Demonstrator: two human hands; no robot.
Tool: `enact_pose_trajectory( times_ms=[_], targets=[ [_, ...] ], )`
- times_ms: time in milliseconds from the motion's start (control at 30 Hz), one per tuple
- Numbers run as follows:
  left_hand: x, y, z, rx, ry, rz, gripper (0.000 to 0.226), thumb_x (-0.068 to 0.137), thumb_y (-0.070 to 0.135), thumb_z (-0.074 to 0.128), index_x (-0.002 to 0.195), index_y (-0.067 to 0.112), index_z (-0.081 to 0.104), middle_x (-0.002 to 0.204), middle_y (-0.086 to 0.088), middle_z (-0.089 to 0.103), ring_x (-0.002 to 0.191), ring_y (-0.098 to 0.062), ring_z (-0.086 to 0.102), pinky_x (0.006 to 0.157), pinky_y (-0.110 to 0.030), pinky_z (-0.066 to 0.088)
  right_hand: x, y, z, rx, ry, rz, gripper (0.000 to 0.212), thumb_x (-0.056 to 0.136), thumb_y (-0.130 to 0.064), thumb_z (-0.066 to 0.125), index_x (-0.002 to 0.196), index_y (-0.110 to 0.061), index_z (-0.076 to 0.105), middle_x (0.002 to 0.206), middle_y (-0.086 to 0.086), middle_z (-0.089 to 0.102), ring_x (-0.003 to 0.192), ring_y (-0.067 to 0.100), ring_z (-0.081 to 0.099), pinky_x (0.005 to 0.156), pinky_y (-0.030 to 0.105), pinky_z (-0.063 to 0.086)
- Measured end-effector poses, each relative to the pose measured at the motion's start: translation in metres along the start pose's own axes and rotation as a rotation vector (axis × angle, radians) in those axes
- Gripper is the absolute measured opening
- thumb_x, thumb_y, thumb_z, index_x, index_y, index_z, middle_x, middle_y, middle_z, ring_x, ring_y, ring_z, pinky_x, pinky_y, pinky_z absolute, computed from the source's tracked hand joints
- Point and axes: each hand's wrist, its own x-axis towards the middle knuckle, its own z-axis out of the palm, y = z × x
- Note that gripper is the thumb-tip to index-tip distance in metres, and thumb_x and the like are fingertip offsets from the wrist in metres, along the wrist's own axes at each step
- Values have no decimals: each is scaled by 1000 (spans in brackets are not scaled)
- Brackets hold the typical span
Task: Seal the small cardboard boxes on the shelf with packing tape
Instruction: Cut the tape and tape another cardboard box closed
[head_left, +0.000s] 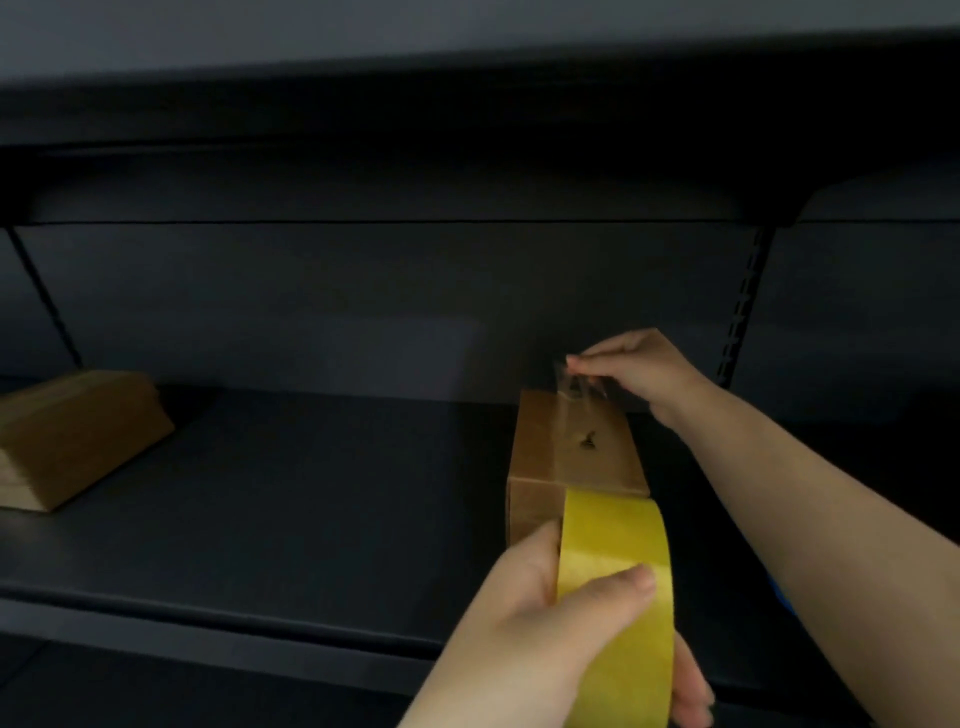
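Right hand is pinching the tape end at 12 o'clock of my box, left hand is gripping the roll at 6 o'clock; slack risks wrinkling.

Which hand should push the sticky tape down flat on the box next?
The right hand, probably. It pinches the loose tape end just above the far edge of the box, so it can press it down. The left hand is busy gripping the yellow tape roll at the near edge.
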Motion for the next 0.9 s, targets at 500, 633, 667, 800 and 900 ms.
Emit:
enact_pose_trajectory(
  times_ms=[500,633,667,800,900],
  targets=[
    [3,-6,-13,51,59,-36,43,66,25,67,108,15,63,75,-17,68,70,-28,66,76,-41,54,5,12,0,11,3,88,15,70,-29,78,78,-17,73,86,1,69,81,8,57,59,20,35],
    [3,-8,-12,17,53,-28,40,70,22,64,108,11,60,67,-17,67,59,-24,66,61,-30,54,5,15,1,6,13,88,10,70,-28,78,71,-20,72,80,-2,68,79,7,57,59,20,36],
    [3,-8,-12,8,41,-28,39,71,22,65,108,11,60,67,-17,67,59,-24,66,60,-29,55,5,15,1,2,10,86,10,70,-27,78,70,-20,72,78,-3,68,78,6,57,58,19,36],
    [5,-13,-16,70,79,-1,42,69,24,66,110,15,61,74,-18,67,66,-24,66,68,-31,52,3,22,6,20,13,115,12,71,-24,79,73,-16,70,77,-1,67,73,9,60,54,19,40],
    [6,-17,-17,103,113,-2,48,64,27,70,110,18,62,81,-19,67,74,-26,66,76,-34,52,3,24,11,85,13,216,17,72,-23,76,81,-11,67,82,6,66,77,18,63,60,25,47]
  ],
)
